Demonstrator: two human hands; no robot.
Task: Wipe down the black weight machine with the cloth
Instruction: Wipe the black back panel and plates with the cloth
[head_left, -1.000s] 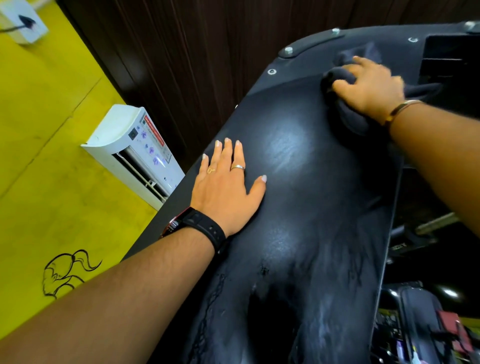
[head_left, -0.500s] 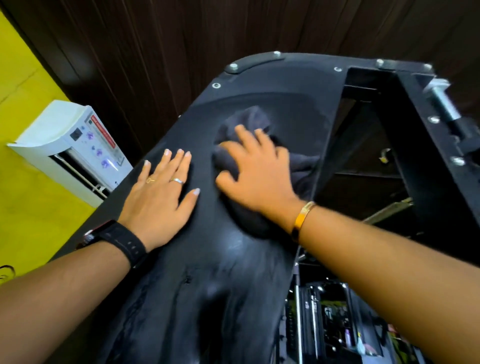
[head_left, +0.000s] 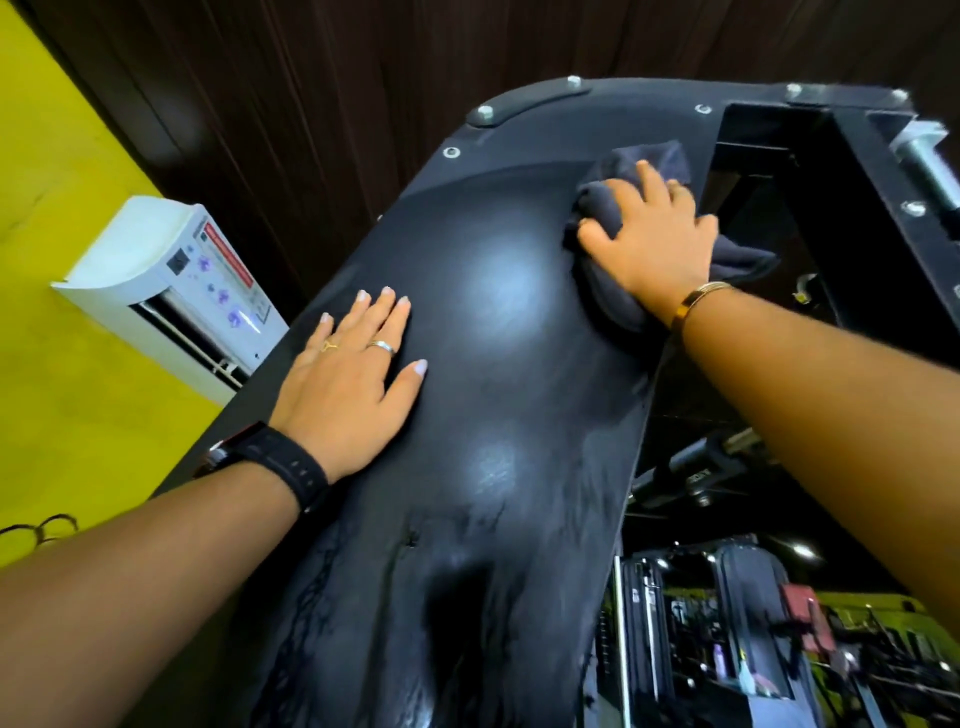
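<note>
Two hands meet the top of the black weight machine (head_left: 493, 415) as we lean over its broad, curved panel. Our right hand (head_left: 657, 244) presses a dark cloth (head_left: 610, 301) against the panel's far right corner. The fingers (head_left: 649, 182) are spread over the bunched fabric rather than clenched round it. One fold bulges up between thumb and forefinger, and more cloth trails out under the wrist to the panel's right edge. A gold bracelet (head_left: 696, 304) circles that wrist.

Our left hand (head_left: 345, 387) lies palm down on the panel's left side, well apart from the cloth. Its fingers (head_left: 387, 317) are straight and close together, the thumb angled out, holding nothing. It wears two rings (head_left: 382, 347), and a black watch (head_left: 280, 462) sits at the wrist.

Pale patches of sheen show on the panel between the hands, and dark streaks run down its near end. Silver bolts (head_left: 451, 152) stud the far rim. Just right of the cloth the machine opens into a black frame (head_left: 852, 171).

Behind the machine stands a dark wood-grain wall (head_left: 311, 104). A white air conditioner (head_left: 171, 280) hangs on the yellow wall (head_left: 62, 364) at left. At lower right, below the panel's edge, we see blurred shapes that may be more gym equipment.
</note>
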